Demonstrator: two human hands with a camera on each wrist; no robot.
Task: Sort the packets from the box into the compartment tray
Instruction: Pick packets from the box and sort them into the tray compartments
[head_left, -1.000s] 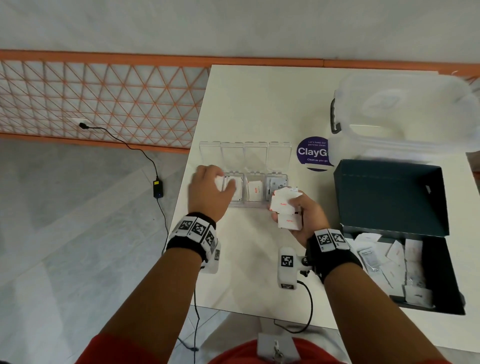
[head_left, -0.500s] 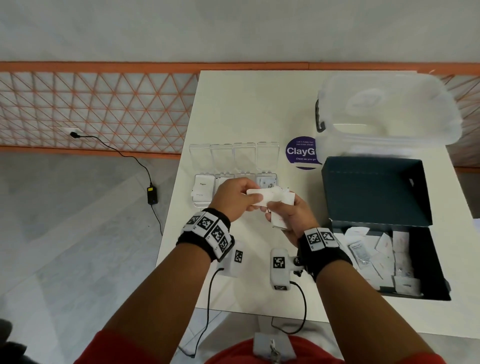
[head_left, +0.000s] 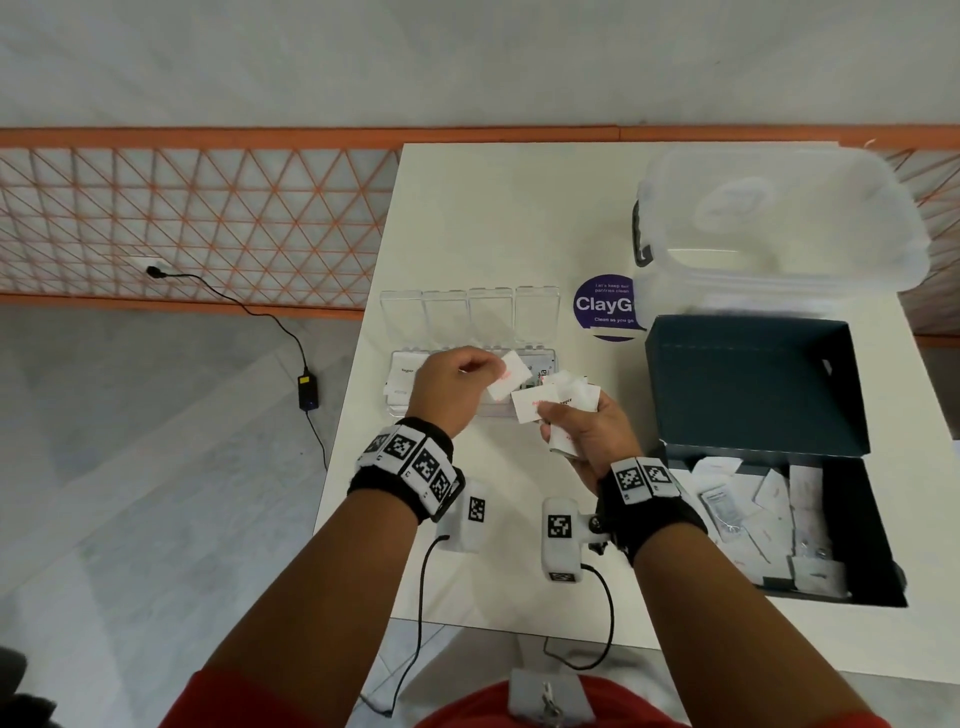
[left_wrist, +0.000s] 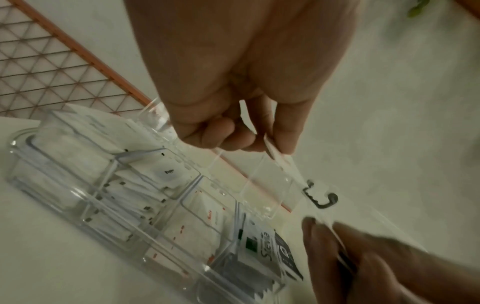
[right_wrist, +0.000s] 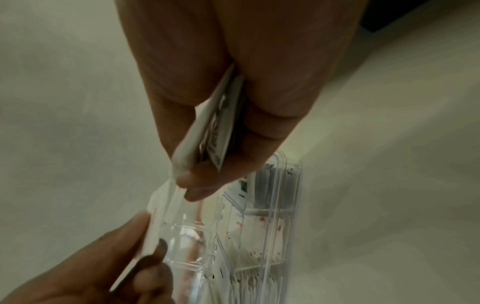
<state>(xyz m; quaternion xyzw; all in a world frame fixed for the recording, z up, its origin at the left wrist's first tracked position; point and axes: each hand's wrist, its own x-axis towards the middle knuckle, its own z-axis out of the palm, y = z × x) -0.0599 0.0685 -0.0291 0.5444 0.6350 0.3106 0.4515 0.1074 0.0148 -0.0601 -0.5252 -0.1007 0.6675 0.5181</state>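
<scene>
My left hand (head_left: 462, 382) pinches one white packet with red print (head_left: 509, 375) above the clear compartment tray (head_left: 396, 410), whose lids stand open toward the far side. In the left wrist view the same packet (left_wrist: 284, 164) hangs edge-on from thumb and fingers over the tray (left_wrist: 85, 207), which holds white, red-printed and dark packets in separate compartments. My right hand (head_left: 576, 426) grips a fanned bunch of white packets (head_left: 558, 400) just right of the tray; the right wrist view shows that stack (right_wrist: 207, 133) held between thumb and fingers. The dark box (head_left: 857, 525) at right holds several loose packets.
A clear plastic tub (head_left: 779, 218) stands at the back right, beside a purple round sticker (head_left: 605, 306). The box's raised lid (head_left: 753, 384) stands right of my hands. A cable and adapter (head_left: 307, 391) lie on the floor, left of the table's edge.
My left hand left the tray's left compartment, came to the bunch in my right hand, took one packet, and now carries it back left over the tray.
</scene>
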